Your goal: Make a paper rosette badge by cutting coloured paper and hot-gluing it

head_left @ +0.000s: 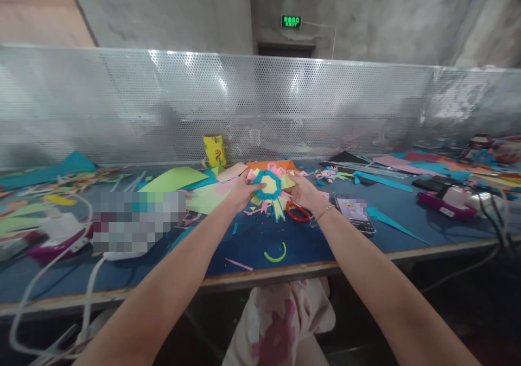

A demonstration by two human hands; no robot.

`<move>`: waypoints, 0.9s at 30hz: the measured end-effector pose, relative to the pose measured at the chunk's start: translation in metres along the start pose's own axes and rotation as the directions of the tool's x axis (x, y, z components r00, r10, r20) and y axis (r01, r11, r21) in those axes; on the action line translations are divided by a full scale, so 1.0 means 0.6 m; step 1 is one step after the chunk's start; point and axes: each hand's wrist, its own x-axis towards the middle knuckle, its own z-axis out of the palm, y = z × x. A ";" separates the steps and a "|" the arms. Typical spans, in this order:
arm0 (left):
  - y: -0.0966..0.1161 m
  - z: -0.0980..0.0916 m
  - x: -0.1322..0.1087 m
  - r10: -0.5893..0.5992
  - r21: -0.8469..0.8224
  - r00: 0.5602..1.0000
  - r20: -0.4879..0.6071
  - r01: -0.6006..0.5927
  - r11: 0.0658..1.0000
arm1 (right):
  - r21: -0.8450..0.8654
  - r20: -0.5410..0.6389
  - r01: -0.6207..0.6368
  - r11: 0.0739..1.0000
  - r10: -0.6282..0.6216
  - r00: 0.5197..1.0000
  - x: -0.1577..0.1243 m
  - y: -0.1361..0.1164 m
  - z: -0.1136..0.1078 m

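A paper rosette (269,185) with a pale yellow middle, a blue ring and pink and yellow loops is held up over the table. My left hand (243,190) grips its left side, the thumb lying on the front. On the right side my right hand (303,192) pinches the rosette's edge by the yellow loops. Two ribbon-like tails hang from its bottom. Red-handled scissors (298,212) lie just below my right hand. Beneath the rosette are pink paper scraps (260,209), and orange paper (271,165) lies behind it.
A phone (355,214) lies right of my right hand, near a blue paper strip (396,226). Green paper (175,180) and a yellow packet (214,150) are at the back left. Purple glue guns (448,206) with cables lie on both sides. A perforated metal screen (252,105) borders the table's far edge.
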 end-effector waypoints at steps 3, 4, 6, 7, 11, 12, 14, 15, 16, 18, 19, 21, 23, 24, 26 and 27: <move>0.000 0.002 0.000 0.010 0.008 1.000 -0.016 -0.010 1.000 | 0.028 0.010 0.003 1.000 -0.003 1.000 -0.003 -0.002 0.004; 0.000 0.002 0.000 0.016 0.009 1.000 -0.013 -0.016 1.000 | 0.031 0.017 0.007 0.999 -0.007 1.000 -0.004 -0.003 0.006; 0.000 0.003 0.000 0.032 0.013 0.999 0.001 -0.032 0.999 | 0.039 0.025 0.019 0.999 -0.020 0.999 -0.007 -0.005 0.009; 0.000 0.003 0.000 0.040 0.017 0.999 0.005 -0.040 0.999 | 0.043 0.025 0.024 0.999 -0.025 0.999 -0.008 -0.005 0.010; -0.002 0.002 0.000 0.068 0.064 0.998 0.003 -0.068 0.996 | 0.064 0.013 -0.010 0.998 0.009 1.000 -0.008 -0.009 0.011; -0.003 0.001 0.001 0.074 0.080 0.997 0.002 -0.074 0.994 | 0.068 0.010 -0.039 0.997 0.038 0.999 -0.008 -0.009 0.010; -0.005 0.000 0.002 0.087 0.104 0.996 0.004 -0.087 0.991 | 0.065 0.008 -0.086 0.994 0.085 0.996 -0.007 -0.010 0.009; -0.005 -0.001 0.002 0.093 0.113 0.996 0.001 -0.092 0.989 | 0.060 0.010 -0.093 0.994 0.093 0.996 -0.006 -0.010 0.008; -0.006 -0.002 0.003 0.097 0.122 0.995 -0.004 -0.096 0.988 | 0.054 0.013 -0.085 0.995 0.085 0.996 -0.005 -0.010 0.007; -0.006 -0.004 0.003 0.105 0.138 0.994 -0.013 -0.102 0.985 | 0.047 0.020 -0.055 0.997 0.054 0.998 -0.003 -0.009 0.005; -0.006 -0.005 0.003 0.110 0.150 0.994 -0.015 -0.107 0.983 | 0.044 0.022 -0.044 0.998 0.043 0.999 -0.001 -0.008 0.004; -0.004 -0.005 0.003 0.129 0.183 0.992 -0.011 -0.125 0.975 | 0.025 0.025 -0.039 0.999 0.039 0.999 0.000 -0.007 0.001; 0.000 -0.005 0.002 0.150 0.225 0.989 -0.006 -0.145 0.964 | -0.006 0.029 -0.047 0.999 0.047 0.998 0.001 -0.008 -0.001; 0.002 -0.004 0.001 0.160 0.242 0.987 -0.010 -0.153 0.958 | -0.021 0.028 -0.049 0.999 0.049 0.998 0.000 -0.009 -0.001; 0.007 -0.001 -0.001 0.177 0.265 0.984 -0.027 -0.164 0.950 | -0.045 0.020 -0.051 0.998 0.052 0.998 -0.003 -0.011 0.001; 0.010 0.000 -0.001 0.182 0.269 0.983 -0.036 -0.166 0.949 | -0.056 0.017 -0.052 0.997 0.054 0.998 -0.005 -0.012 0.002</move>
